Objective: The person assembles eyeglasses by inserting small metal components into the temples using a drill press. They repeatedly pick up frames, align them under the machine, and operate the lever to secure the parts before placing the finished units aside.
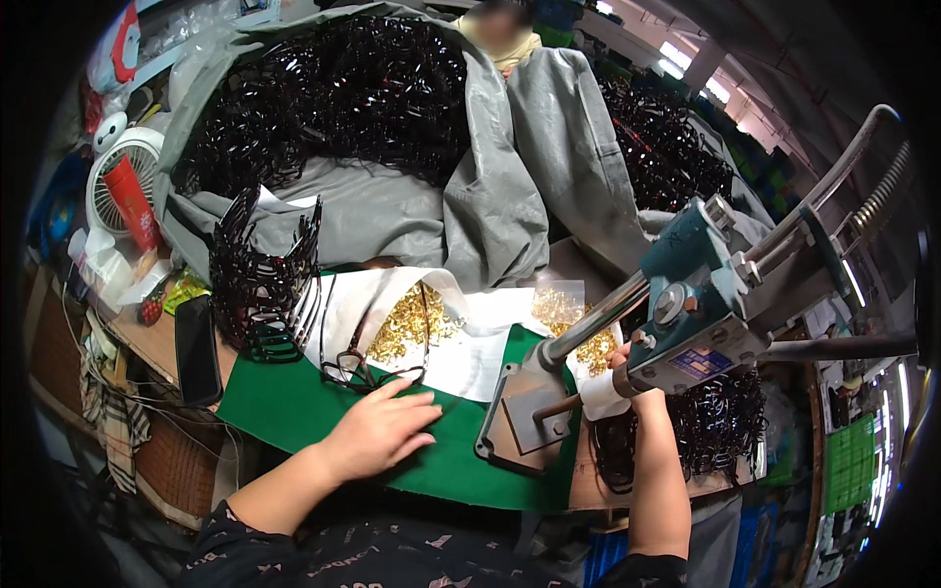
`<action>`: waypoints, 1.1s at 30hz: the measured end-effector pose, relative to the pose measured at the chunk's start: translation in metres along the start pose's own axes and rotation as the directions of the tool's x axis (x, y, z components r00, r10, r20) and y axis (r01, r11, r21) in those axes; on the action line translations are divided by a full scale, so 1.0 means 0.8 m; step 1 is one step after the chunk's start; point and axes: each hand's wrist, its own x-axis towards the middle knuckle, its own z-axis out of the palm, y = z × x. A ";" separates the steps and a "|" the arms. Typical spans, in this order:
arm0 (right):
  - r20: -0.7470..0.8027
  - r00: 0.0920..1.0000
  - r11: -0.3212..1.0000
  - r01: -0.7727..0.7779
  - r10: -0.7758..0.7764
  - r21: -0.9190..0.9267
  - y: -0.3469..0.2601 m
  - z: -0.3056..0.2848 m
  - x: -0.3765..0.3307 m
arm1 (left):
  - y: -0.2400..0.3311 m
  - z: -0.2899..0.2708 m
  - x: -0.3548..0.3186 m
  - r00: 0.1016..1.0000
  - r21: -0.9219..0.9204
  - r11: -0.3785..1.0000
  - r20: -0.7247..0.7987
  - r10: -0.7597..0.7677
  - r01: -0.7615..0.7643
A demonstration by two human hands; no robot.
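A dark spectacle frame (pixel 365 370) is lying where the green mat (pixel 284 416) is meeting the white paper (pixel 470 367), at the left hand's (pixel 387 428) fingertips. That hand is spreading loosely, pinching nothing. The right hand (pixel 619 360) is resting by the bench press (pixel 686 294), its grip hidden. Lifting by the rim should be keeping the thin temples clear of the gold fittings (pixel 397 328).

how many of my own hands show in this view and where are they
2. Your left hand is over the green mat, fingers spread; your right hand is at the teal-and-metal press, partly hidden by it.
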 end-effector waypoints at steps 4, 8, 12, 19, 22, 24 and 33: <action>-0.052 0.999 0.993 0.001 0.005 0.121 -0.031 -0.010 -0.016 | 0.012 -0.037 -0.010 0.942 -0.595 0.792 -0.173 -0.289 0.134; -0.019 0.979 0.949 -0.193 0.204 0.251 -0.139 -0.029 -0.056 | 0.037 -0.076 0.009 0.890 -0.628 0.769 -0.411 -0.199 -0.118; 0.038 0.926 0.775 -0.336 0.375 0.536 -0.210 -0.020 -0.115 | 0.056 -0.058 0.042 0.978 -0.586 0.804 -0.206 -0.025 -0.102; 0.317 0.948 0.373 -0.289 -0.015 0.881 -0.261 0.014 -0.164 | 0.083 0.028 0.084 0.996 -0.744 0.667 0.088 0.036 0.041; 0.220 0.967 0.523 -0.123 -0.127 0.843 -0.255 0.036 -0.158 | 0.085 0.032 0.081 0.997 -0.649 0.759 0.076 0.011 0.041; 0.149 0.986 0.517 -0.092 -0.071 0.851 -0.260 0.050 -0.161 | 0.085 0.032 0.081 0.998 -0.623 0.781 0.061 -0.003 0.040; 0.269 0.963 0.476 -0.232 -0.010 0.848 -0.261 0.057 -0.161 | 0.083 0.042 0.076 0.999 -0.585 0.809 -0.018 0.044 -0.046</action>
